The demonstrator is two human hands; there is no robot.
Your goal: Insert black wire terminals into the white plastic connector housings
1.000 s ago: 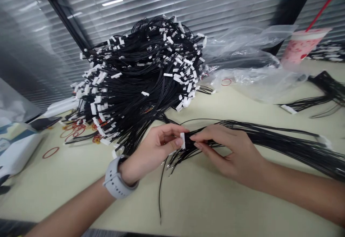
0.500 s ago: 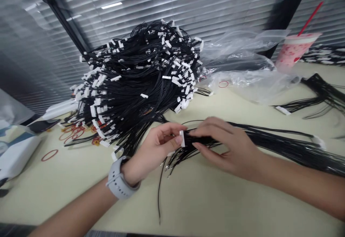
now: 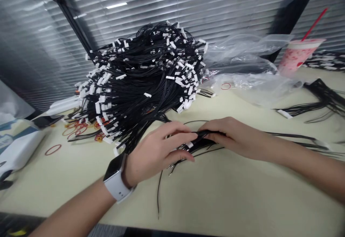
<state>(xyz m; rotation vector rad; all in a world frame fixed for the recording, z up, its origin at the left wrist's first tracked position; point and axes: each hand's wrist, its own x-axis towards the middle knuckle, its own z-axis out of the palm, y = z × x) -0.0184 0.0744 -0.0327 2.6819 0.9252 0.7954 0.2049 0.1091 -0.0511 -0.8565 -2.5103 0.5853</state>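
Note:
My right hand [image 3: 232,133] is closed around a bundle of black wires [image 3: 201,144], fingers over the top and thumb beneath. At the left end of that bundle, my left hand [image 3: 169,144] has its thumb and fingers apart, close around the wire ends. A white connector [image 3: 189,145] shows between its fingers; whether they touch it I cannot tell. Bare metal wire tips [image 3: 170,168] stick out below the left hand, and a single wire [image 3: 158,197] trails toward the table's front edge. The bundle's right part runs out behind my right forearm.
A large heap of black wires with white connectors [image 3: 140,82] stands behind my hands. Red rubber bands [image 3: 53,149] lie at left. Clear plastic bags [image 3: 250,75], a pink cup with a red straw [image 3: 299,55] and more wires [image 3: 320,95] are at the right.
The left hand has let go of the white connector it pinched and opened over the wire ends. The right hand has closed on the bundle. The view has shifted slightly.

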